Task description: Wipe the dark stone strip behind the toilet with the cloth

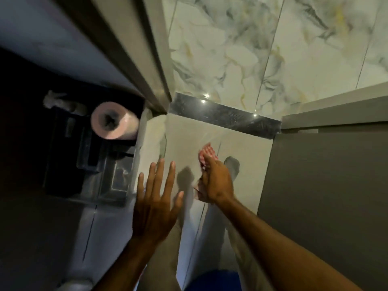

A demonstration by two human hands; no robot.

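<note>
A dark polished stone strip (225, 115) runs across the wall between the marble tiles above and a pale glossy tile below it. My right hand (216, 181) is shut on a red-and-white checked cloth (206, 154), which sticks out past my fingers and lies against the pale tile, a short way below the strip. My left hand (156, 204) is open with fingers spread, hovering flat near the same pale tile, lower and to the left. The toilet itself is not clearly visible.
A pink toilet paper roll (114, 120) sits on a dark holder (88, 156) in a dim recess at left. A grey frame (147, 55) slants down to the strip's left end. A grey panel (323, 185) closes the right side. Marble tiles (241, 49) fill the top.
</note>
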